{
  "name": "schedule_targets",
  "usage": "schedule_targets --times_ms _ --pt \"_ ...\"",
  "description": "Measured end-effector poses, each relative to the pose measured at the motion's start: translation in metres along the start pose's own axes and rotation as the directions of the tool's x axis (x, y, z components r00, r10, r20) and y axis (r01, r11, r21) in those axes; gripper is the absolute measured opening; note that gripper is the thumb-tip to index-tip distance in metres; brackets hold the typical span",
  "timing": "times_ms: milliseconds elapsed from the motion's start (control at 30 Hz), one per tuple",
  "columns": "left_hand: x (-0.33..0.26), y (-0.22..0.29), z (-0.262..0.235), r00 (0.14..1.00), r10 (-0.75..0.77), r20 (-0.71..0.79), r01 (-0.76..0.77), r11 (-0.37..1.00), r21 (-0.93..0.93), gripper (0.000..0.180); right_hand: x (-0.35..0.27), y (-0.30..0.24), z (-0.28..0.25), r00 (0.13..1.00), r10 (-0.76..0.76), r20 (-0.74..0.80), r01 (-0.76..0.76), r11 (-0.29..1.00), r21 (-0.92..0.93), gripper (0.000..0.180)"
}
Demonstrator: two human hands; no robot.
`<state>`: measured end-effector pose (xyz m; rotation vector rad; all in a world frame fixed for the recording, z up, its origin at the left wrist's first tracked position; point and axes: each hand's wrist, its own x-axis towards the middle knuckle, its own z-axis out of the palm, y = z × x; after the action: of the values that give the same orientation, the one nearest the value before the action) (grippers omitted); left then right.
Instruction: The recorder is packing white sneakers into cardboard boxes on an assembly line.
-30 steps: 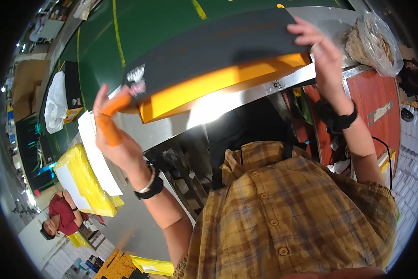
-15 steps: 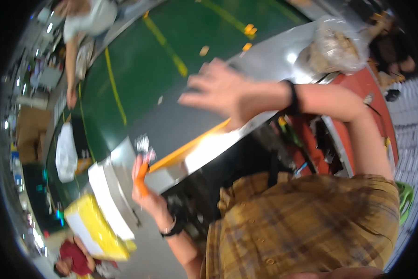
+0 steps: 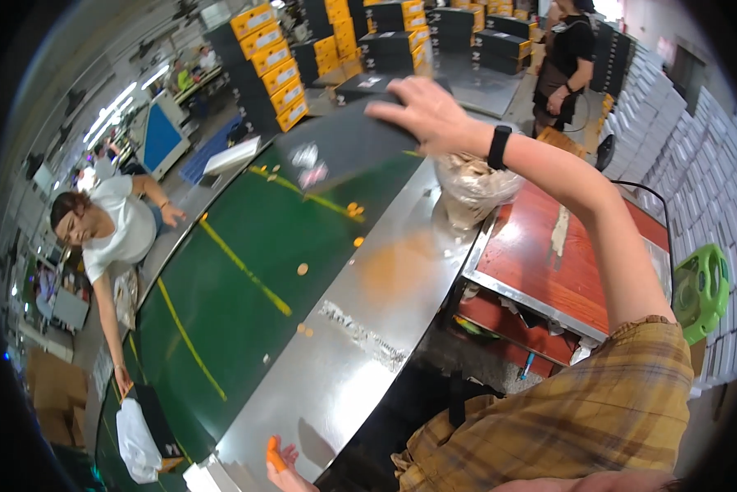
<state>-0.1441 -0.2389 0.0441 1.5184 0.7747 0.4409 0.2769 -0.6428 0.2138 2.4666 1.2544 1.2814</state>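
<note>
My right hand [image 3: 430, 119] is stretched far forward, its fingers curved over the edge of a dark grey shoebox [image 3: 339, 148]. The shoebox is tilted and smeared by motion, above the far part of the green belt [image 3: 245, 279]; two small labels show on its surface. My left hand [image 3: 282, 466] is low, over the near end of the steel table [image 3: 335, 394]. Its fingers are loosely apart with nothing in them, and one wears an orange finger cover.
A plastic bag of brown paper [image 3: 471, 193] stands beside a red-topped cart [image 3: 540, 254]. Stacked dark and orange boxes [image 3: 274, 66] rise behind the belt. Across it, a person in white [image 3: 122, 225] reaches toward a dark box with white paper [image 3: 139, 435]. Another person [image 3: 567, 61] stands beyond.
The shoebox has gone from the steel table in front of me to the far part of the belt with my right hand. My left hand has let go of it; the view has turned.
</note>
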Motion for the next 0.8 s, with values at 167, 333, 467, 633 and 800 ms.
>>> schedule_targets --times_ms 167,333,467,633,800 --pt "0.022 -0.013 0.022 0.997 0.022 0.068 -0.028 0.996 0.088 0.046 -0.04 0.038 -0.001 0.955 0.284 0.081 -0.26 0.939 -0.227 0.083" --pt "0.046 -0.036 0.041 0.954 0.102 0.28 -0.186 0.938 0.291 0.039 -0.061 -0.084 0.039 0.914 -0.028 0.406 -0.097 0.953 0.285 0.072" --pt "0.051 -0.06 0.061 0.934 0.137 0.329 -0.236 0.93 0.283 0.044 -0.123 -0.223 0.078 0.851 -0.286 0.44 -0.086 0.751 0.654 0.088" --pt "0.056 -0.092 0.04 0.924 0.247 0.291 -0.368 0.78 0.507 0.047 -0.14 -0.324 0.084 0.754 -0.216 0.62 -0.362 0.652 0.667 0.078" --pt "0.031 -0.086 0.042 0.848 0.406 0.341 -0.399 0.065 0.915 0.05 -0.16 -0.356 0.098 0.836 0.062 0.545 -0.435 0.679 0.591 0.061"
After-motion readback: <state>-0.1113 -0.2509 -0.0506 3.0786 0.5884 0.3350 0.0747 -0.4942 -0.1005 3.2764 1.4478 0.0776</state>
